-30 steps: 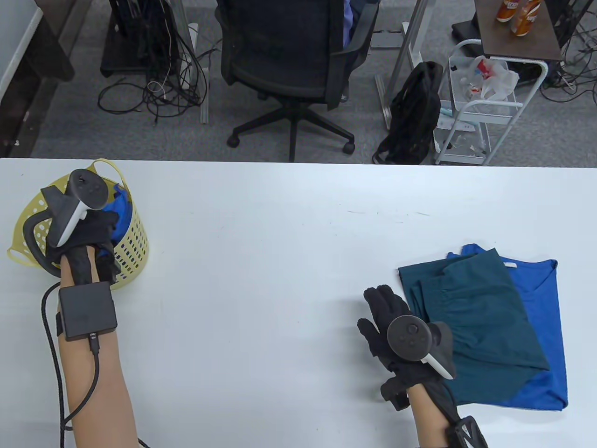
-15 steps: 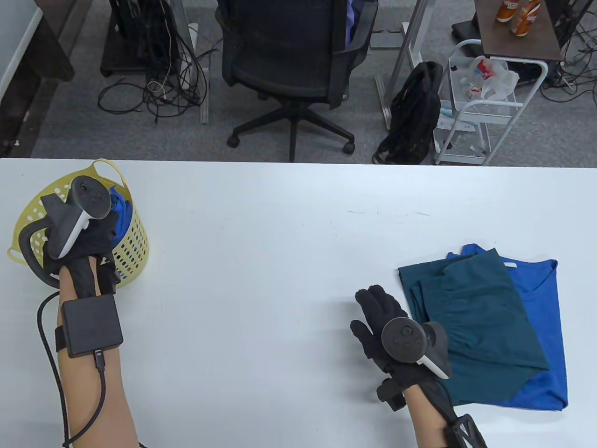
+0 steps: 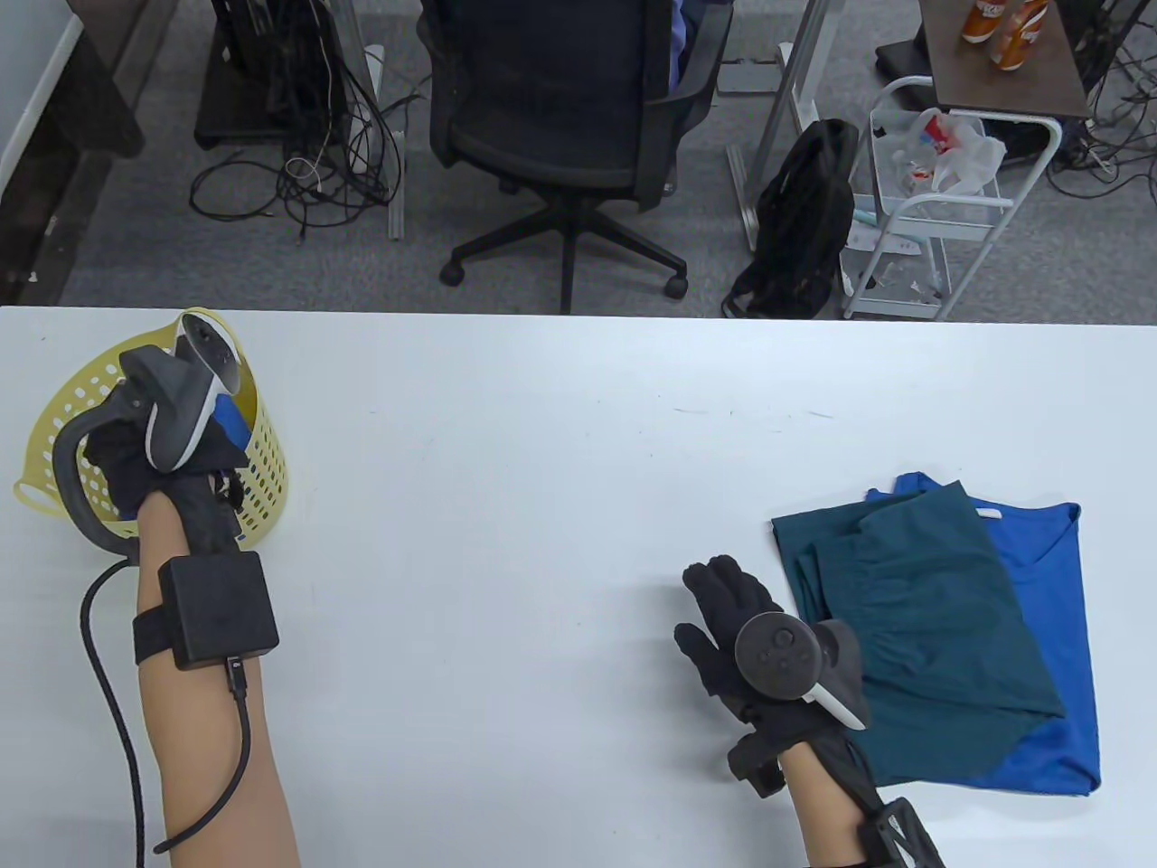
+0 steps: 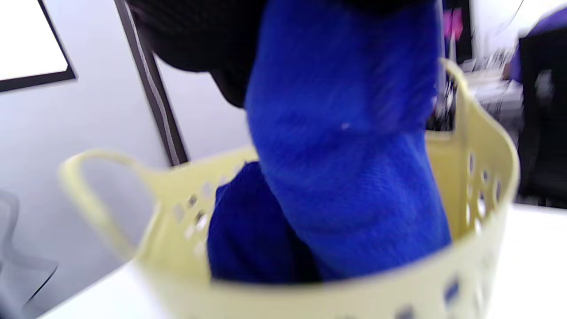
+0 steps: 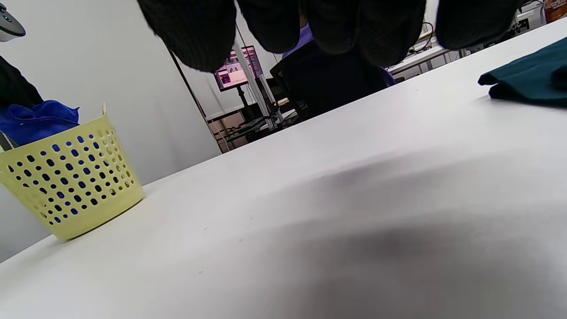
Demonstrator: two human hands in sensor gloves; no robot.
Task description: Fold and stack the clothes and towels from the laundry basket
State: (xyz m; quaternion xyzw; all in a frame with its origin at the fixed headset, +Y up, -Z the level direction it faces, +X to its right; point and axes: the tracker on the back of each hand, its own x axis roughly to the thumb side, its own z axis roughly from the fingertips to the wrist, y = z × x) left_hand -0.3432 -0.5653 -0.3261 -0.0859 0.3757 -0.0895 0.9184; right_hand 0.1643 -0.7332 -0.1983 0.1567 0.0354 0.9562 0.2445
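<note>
White table (image 3: 542,470); office chair (image 3: 560,117) and wire cart (image 3: 931,226) behind. Yellow laundry basket (image 3: 262,461) at far left; left hand (image 3: 172,452) inside, gripping blue cloth (image 4: 350,146) that hangs roughly upright from the fingers. Right hand (image 3: 741,633), fingers straight, empty, beside folded teal garment (image 3: 922,624) atop blue shirt (image 3: 1048,615).

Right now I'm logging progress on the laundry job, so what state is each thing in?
Laundry basket: upright on the table, blue cloth inside.
Blue cloth: partly lifted from the basket.
Left hand: over the basket, gripping the blue cloth.
Right hand: open, fingers straight, holding nothing.
Teal garment: folded, lying on the blue shirt.
Blue shirt: folded flat, bottom of stack.
</note>
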